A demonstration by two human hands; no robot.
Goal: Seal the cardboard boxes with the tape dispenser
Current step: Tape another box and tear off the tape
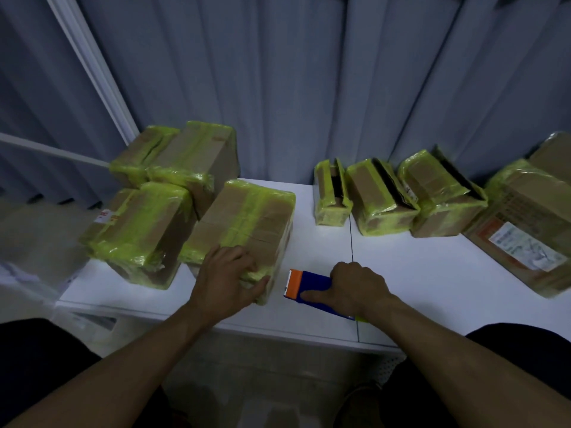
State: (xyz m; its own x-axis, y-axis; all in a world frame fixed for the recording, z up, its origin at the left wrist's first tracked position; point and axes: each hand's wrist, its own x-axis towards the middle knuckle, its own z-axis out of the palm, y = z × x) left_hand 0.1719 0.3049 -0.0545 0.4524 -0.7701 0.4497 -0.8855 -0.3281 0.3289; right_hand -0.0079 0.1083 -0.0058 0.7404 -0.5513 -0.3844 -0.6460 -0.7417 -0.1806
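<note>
Left hand (227,274) lies flat on the near end of the front box (247,217), fingers on top, thumb down the end face. Right hand (355,287) grips the tape dispenser (309,284) on the table (417,273), just right of that box. The dispenser's orange nose points away-left, roughly parallel to the box's long axis, so the right hand is the nearer one for taping.

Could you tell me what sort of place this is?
Probably a parcel-packing station: taped cardboard boxes crowd a white table, the right hand grips a tape dispenser, and a curtain hangs behind.
</note>
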